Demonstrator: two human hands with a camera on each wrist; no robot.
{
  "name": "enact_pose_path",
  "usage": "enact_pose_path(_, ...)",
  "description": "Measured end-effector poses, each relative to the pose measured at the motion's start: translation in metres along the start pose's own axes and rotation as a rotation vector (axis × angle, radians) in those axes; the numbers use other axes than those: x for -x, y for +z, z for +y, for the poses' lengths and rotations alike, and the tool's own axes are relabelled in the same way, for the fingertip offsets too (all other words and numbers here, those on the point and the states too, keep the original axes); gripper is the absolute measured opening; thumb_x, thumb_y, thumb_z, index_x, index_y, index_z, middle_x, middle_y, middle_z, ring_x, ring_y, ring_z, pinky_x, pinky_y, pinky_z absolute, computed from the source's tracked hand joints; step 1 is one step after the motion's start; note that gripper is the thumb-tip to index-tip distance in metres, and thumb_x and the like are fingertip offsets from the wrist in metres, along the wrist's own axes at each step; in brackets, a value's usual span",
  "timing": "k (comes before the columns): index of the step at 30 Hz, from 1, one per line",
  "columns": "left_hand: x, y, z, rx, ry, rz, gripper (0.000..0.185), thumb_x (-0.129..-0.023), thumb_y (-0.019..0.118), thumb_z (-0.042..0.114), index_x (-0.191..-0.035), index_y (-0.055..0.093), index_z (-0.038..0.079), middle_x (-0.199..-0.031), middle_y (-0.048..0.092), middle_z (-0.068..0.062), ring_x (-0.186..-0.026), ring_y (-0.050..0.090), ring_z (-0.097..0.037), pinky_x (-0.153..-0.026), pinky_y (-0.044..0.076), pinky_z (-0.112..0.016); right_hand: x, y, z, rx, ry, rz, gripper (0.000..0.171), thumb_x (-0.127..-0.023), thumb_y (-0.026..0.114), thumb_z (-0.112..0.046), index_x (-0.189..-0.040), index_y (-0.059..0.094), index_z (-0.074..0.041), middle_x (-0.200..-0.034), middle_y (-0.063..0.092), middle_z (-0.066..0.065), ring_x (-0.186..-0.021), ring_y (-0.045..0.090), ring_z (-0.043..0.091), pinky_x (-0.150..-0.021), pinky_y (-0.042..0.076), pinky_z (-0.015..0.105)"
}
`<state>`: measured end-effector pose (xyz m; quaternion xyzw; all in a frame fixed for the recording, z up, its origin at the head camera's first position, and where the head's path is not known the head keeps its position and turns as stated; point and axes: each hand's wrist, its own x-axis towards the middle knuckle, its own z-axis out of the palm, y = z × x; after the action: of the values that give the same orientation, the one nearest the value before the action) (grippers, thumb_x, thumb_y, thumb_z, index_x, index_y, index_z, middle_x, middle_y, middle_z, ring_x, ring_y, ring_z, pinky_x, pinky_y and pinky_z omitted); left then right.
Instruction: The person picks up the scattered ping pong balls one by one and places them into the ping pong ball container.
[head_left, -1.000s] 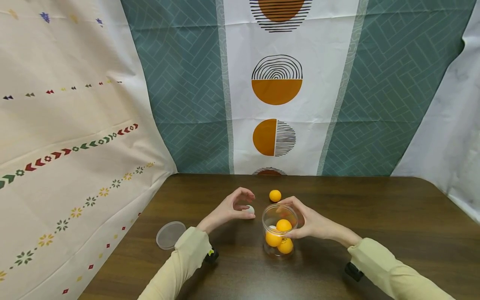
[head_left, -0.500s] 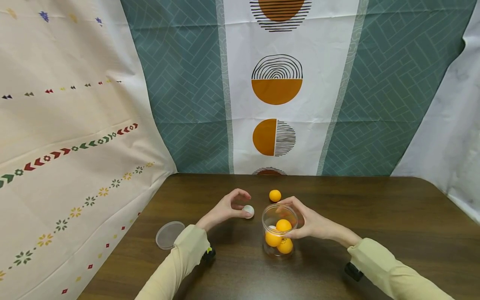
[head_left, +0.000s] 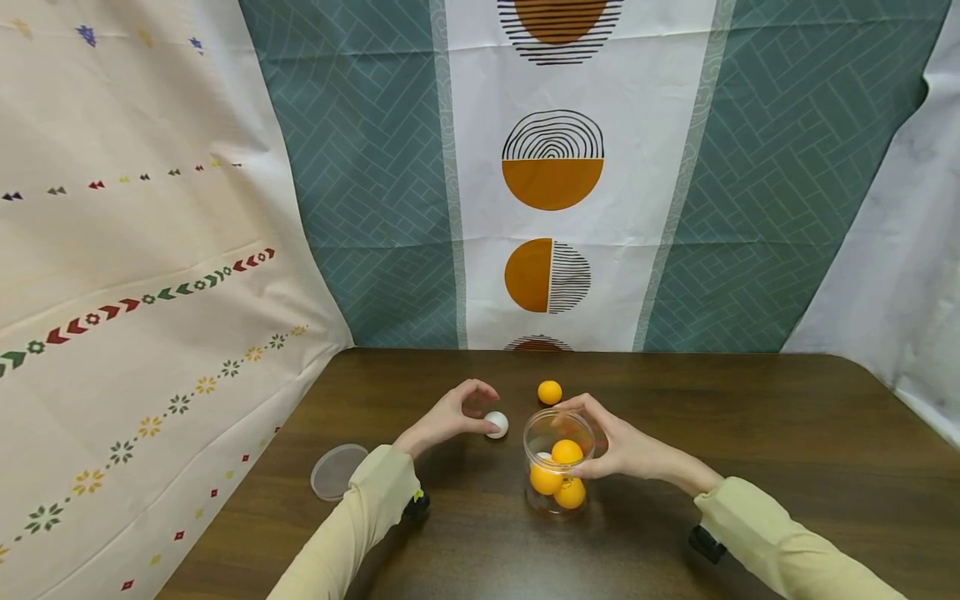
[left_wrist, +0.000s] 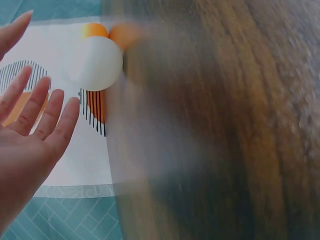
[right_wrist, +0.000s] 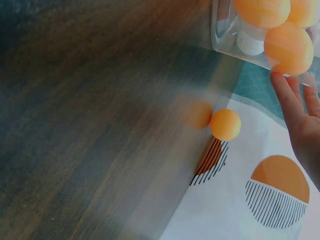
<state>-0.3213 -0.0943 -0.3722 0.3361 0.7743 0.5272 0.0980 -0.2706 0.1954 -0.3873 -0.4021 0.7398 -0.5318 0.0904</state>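
Note:
A white ball (head_left: 497, 424) sits on the table, and my left hand (head_left: 453, 416) hovers beside it with thumb and fingers spread apart. In the left wrist view the fingers (left_wrist: 61, 125) are loosely extended, with a gap between them and the white ball (left_wrist: 98, 63). My right hand (head_left: 626, 442) holds a clear jar (head_left: 542, 425) near its rim, thumb in front and fingers behind. Inside the upright, lidless jar lie several balls, orange ones (head_left: 567, 452) and a white one (right_wrist: 250, 43). The right hand's fingers (right_wrist: 287, 97) rest against the jar wall in the right wrist view.
A loose orange ball (head_left: 550, 392) lies behind the jar near the table's far edge. A translucent round lid (head_left: 338, 472) lies flat at the left. Patterned cloth (head_left: 555, 183) hangs behind the brown table (head_left: 480, 550).
My left hand has shifted slightly left and down, and more of the white ball shows. That ball sits a touch further left than a second ago. The right hand and jar stay put.

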Motion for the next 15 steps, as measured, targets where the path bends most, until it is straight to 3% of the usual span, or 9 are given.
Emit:
enact_pose_path(8, -0.001, 0.000, -0.004, -0.008, -0.023, -0.002, 0.045, -0.075, 0.069, -0.002, -0.112, 0.046, -0.011, -0.114, 0.046, -0.027, -0.107, 0.041, -0.045, -0.088, 0.034, -0.055, 0.000, 0.000, 0.000, -0.026, -0.023, -0.015, 0.068, -0.076, 0.071, -0.007, -0.128, 0.028, -0.007, -0.125, 0.038, 0.020, -0.115, 0.037, 0.033, -0.089, 0.039, 0.042)
enact_pose_path(15, -0.003, 0.002, -0.007, -0.024, -0.038, -0.005, 0.045, -0.075, 0.070, -0.002, -0.112, 0.046, -0.010, -0.113, 0.046, -0.026, -0.106, 0.042, -0.044, -0.088, 0.035, -0.055, -0.001, 0.005, -0.031, -0.046, -0.030, -0.023, 0.065, -0.077, 0.069, -0.004, -0.125, 0.026, 0.004, -0.121, 0.036, 0.029, -0.112, 0.034, 0.045, -0.088, 0.037, 0.052)
